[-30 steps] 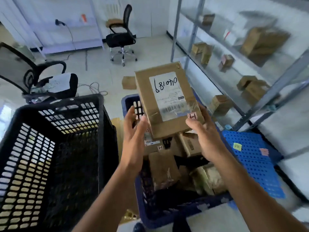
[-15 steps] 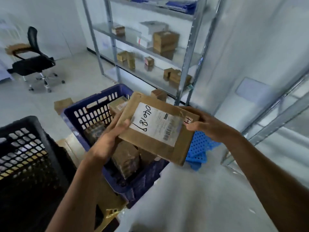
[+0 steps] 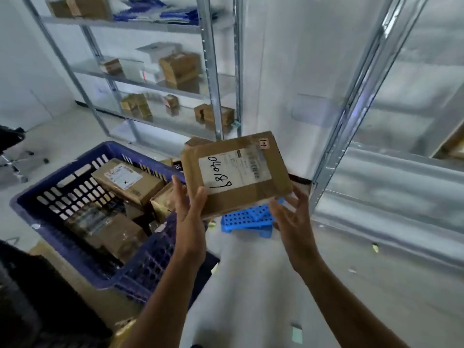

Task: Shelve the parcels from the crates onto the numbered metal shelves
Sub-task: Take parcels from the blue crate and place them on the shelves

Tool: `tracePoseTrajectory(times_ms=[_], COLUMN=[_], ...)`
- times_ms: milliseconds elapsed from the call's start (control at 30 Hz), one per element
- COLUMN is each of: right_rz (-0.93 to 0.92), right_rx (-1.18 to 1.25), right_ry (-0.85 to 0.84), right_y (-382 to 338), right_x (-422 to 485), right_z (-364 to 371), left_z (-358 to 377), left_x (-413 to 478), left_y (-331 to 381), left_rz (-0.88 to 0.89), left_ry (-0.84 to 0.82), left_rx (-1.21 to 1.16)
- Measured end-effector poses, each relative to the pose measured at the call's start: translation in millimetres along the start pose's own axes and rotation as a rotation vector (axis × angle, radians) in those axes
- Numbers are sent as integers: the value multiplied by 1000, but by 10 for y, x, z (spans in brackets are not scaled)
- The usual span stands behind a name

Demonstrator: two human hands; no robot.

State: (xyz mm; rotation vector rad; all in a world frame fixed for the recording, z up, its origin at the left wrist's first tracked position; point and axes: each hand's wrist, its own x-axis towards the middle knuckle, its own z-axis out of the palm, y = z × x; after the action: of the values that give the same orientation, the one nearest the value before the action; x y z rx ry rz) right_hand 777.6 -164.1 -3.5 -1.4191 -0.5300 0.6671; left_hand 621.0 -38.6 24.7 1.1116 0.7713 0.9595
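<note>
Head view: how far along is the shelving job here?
Done: several parcels already sit on the metal shelves. In hand: the left hand grips a labelled parcel, the right hand open beside it. Left: the blue crate holds many more.

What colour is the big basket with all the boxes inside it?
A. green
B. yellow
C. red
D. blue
D: the crate that holds the parcels has dark blue slotted walls.
</note>
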Motion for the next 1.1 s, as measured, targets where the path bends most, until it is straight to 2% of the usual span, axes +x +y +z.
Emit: tracePoseTrajectory(times_ms=[167, 400, 533, 567, 667, 733, 900, 1100], right_rz=[-115, -228, -231, -217, -183, -170, -173, -120], right_rx=[169, 233, 85, 48, -36, -60, -96, -87], right_ry=[82, 223, 205, 174, 116, 130, 254, 337], right_y=[-127, -438, -526, -536, -555, -581, -627, -624], right_x=[-360, -679, -917, -980, -1129, -1183, -1313, -1492], right_z=[-154, -293, -356, -354, -298, -261, -357, -770], left_z=[342, 195, -182, -275, -444, -435, -121, 569], left_x=[-406, -585, -390, -334, -268, -283, -485, -771], left_y=[-227, -245, -97, -40, 102, 151, 118, 25], left_rz=[-42, -55, -19, -12, -115, -162, -144, -74], left_ry=[-128, -496, -457, -518, -877, -981, -953, -902], left_rx=[-72, -17, 151, 216, 237, 219, 106, 95])
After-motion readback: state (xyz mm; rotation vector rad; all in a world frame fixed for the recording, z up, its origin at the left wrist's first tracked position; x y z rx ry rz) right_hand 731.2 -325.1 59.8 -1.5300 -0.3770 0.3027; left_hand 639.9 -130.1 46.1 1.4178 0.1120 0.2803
